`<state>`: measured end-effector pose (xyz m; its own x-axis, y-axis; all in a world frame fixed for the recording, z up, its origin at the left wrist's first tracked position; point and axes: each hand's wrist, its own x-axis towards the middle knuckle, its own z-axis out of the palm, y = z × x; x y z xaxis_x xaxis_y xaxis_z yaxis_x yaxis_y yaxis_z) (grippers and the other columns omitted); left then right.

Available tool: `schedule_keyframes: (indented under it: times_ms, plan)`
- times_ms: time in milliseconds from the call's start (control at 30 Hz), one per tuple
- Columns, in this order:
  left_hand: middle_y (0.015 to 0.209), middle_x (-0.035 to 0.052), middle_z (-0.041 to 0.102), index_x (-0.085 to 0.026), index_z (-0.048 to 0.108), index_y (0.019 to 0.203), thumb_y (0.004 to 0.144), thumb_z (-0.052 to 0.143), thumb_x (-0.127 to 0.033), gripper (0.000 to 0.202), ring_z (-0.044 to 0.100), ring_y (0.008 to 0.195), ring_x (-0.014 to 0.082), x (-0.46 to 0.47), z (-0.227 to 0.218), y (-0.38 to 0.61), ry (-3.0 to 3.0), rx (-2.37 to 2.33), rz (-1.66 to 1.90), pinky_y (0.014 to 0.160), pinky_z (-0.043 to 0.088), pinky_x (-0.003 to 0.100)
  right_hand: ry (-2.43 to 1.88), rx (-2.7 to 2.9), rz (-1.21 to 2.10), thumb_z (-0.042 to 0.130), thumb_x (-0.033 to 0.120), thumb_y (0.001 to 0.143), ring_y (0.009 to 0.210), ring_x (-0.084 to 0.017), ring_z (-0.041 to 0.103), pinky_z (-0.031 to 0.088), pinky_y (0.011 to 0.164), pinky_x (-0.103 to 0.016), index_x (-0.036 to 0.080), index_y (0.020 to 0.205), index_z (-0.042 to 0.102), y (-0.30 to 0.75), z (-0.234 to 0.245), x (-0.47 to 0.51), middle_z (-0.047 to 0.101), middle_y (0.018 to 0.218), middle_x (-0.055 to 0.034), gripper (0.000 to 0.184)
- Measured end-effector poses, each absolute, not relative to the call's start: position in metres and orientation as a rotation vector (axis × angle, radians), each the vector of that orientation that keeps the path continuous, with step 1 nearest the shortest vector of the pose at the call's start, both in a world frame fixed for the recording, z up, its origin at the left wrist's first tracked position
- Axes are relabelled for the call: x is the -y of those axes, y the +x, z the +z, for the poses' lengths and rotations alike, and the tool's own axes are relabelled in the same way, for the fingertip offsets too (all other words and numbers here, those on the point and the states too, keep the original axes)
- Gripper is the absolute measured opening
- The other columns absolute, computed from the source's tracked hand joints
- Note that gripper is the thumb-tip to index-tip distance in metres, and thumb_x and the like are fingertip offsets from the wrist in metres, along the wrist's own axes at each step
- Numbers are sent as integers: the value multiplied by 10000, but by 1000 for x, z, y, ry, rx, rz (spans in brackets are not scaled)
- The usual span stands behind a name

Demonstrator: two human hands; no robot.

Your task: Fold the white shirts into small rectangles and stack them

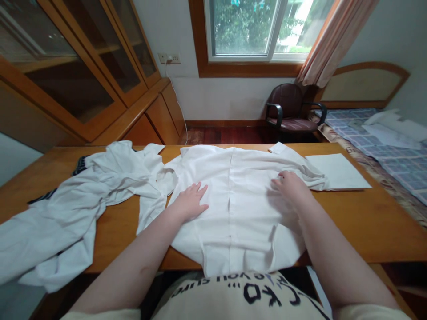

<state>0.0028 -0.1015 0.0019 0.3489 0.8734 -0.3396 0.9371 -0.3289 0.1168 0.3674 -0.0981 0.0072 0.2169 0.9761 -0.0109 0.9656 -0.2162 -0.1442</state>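
Note:
A white button-front shirt (247,178) lies spread on the wooden table in front of me, its front placket running down the middle. My left hand (191,202) rests flat on the left half of the shirt with fingers spread. Over its right side is my right hand (289,183), fingers loosely bent and slightly apart, casting a shadow on the cloth; some of its fingertips are hidden. One sleeve (312,175) stretches right past my right hand. Near my right forearm, a cloth corner (283,244) is folded up.
A heap of white garments (96,186) covers the table's left part, with dark patterned cloth (80,164) beneath. A flat white board (340,171) lies at right on the wooden table (373,222). Beyond stand a glass-door cabinet (96,58), a chair (290,106) and a bed (376,133).

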Motion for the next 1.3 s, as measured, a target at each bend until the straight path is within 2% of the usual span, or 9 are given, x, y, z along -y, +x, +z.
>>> schedule_keyframes:
  times_ms: [100, 200, 400, 533, 667, 800, 967, 1200, 1300]
  plan:
    - [1283, 173, 584, -189, 574, 1239, 825, 469, -490, 521, 580, 1114, 346, 93, 17, 16, 2253, -1683, -366, 881, 448, 433, -2104, 2044, 199, 450, 455, 903, 1163, -278, 539, 404, 976, -363, 118, 1247, 531, 346, 2, 81, 583, 1258, -183, 489]
    - [1093, 190, 662, -149, 628, 1095, 856, 437, -454, 432, 633, 975, 353, 79, 21, 30, 2202, -1802, -377, 780, 477, 431, -1982, 2232, 175, 443, 451, 911, 1364, -296, 332, 291, 1086, -411, 71, 1395, 394, 326, -17, 72, 369, 1476, -207, 617]
    - [1213, 170, 605, -166, 598, 1152, 869, 496, -386, 373, 578, 1101, 317, 54, 22, 53, 2464, -1671, -110, 906, 440, 415, -2054, 2376, 126, 331, 533, 929, 1433, -297, 164, 126, 1127, -541, 153, 1481, 285, 311, -45, 76, 227, 1558, -133, 671]
    - [1516, 170, 316, -165, 435, 1387, 876, 507, -427, 579, 329, 1367, 322, 32, 15, 69, 2537, -1677, 48, 1090, 289, 438, -2101, 2386, 112, 294, 538, 936, 1437, -290, 150, 117, 1122, -553, 146, 1494, 255, 309, -47, 80, 199, 1564, -137, 683]
    - [1576, 161, 150, -170, 268, 1491, 899, 448, -482, 692, 131, 1444, 322, 23, -16, 80, 2561, -1768, 183, 1152, 123, 485, -2097, 2433, -11, 316, 516, 938, 1416, -330, 201, 130, 1108, -567, 101, 1483, 277, 301, -45, 93, 248, 1540, -184, 686]
    - [1580, 138, 152, -200, 234, 1504, 924, 362, -503, 667, 153, 1445, 287, 36, -49, 82, 2491, -1822, 108, 1151, 143, 464, -2022, 2537, -52, 416, 588, 885, 1226, -363, 476, 328, 1014, -471, 50, 1330, 495, 298, -22, 99, 505, 1341, -259, 703]
    - [1563, 125, 228, -207, 278, 1488, 925, 336, -510, 642, 206, 1430, 281, 58, -50, 82, 2491, -1769, 2, 1142, 163, 467, -2261, 2197, 216, 249, 606, 929, 866, -278, 633, 439, 779, -378, 163, 915, 685, 311, 4, 68, 688, 880, -151, 622]
    - [1165, 142, 641, -182, 530, 1229, 841, 491, -505, 506, 599, 1073, 302, 56, 0, 81, 2389, -1745, -148, 897, 449, 400, -1982, 1933, -124, 418, 376, 923, 1210, -285, 473, 287, 1028, -408, 74, 1265, 537, 331, -43, 42, 539, 1334, -183, 472]
    - [992, 139, 688, -153, 518, 1202, 917, 372, -433, 425, 654, 947, 281, 43, 4, 77, 2230, -1897, -69, 787, 484, 372, -1947, 1961, -49, 348, 348, 956, 1149, -261, 521, 302, 1004, -380, 106, 1271, 558, 333, -50, 41, 610, 1259, -141, 449]
